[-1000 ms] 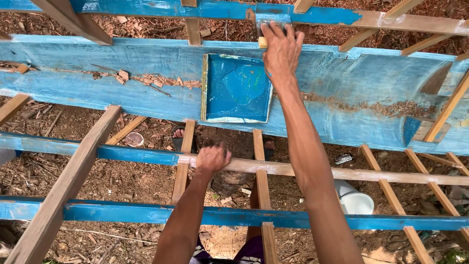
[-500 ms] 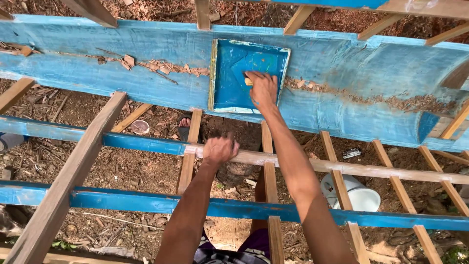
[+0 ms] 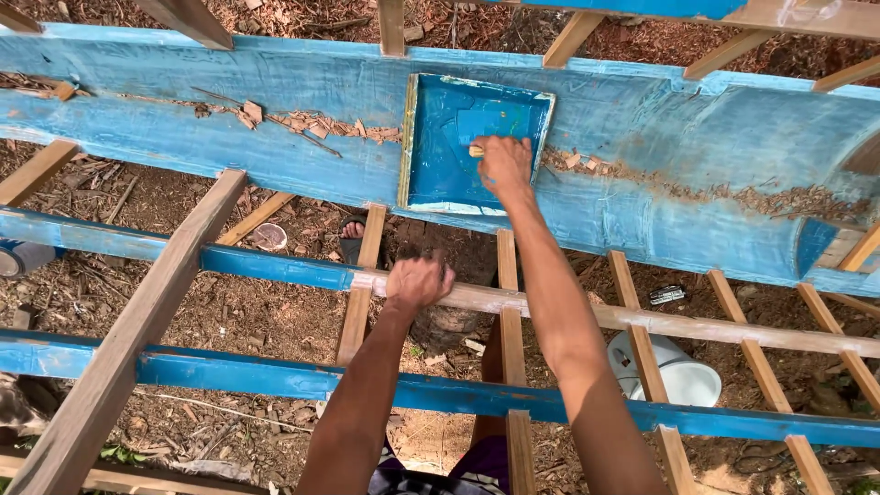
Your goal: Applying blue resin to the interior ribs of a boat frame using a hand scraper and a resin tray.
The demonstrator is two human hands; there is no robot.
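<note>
**Small Block Held Inside a Blue Recess**

Here, a wooden frame of rails and slats was seen from above, with a long blue painted beam (image 3: pixel 229 137) laid across the upper part of the view. A square recess (image 3: pixel 449 174) was set into that beam, its floor painted a deeper blue and its rim edged in a paler colour.

The right hand (image 3: pixel 504 163) was stretched out into the recess. Its fingers were curled narrowly around a small pale block (image 3: pixel 476 149), which was pressed against the blue floor of the recess near its upper middle. Only one end of the block was shown beyond the fingers; what it was made of could not be told.

The left hand (image 3: pixel 417 281) was closed in a fist over a pale wooden rail (image 3: pixel 733 330) that ran across the frame below the beam. The fingers were wrapped tightly round it, with the knuckles turned upward.

Wood chips (image 3: pixel 302 124) were scattered along the top of the beam to the left of the recess, and more were strewn to the right of it. Beneath the frame, on the littered ground, a white bucket (image 3: pixel 687 376) was seen between the slats to the right of the right forearm. A sandalled foot (image 3: pixel 352 229) was glimpsed under the beam, just left of the recess.
</note>
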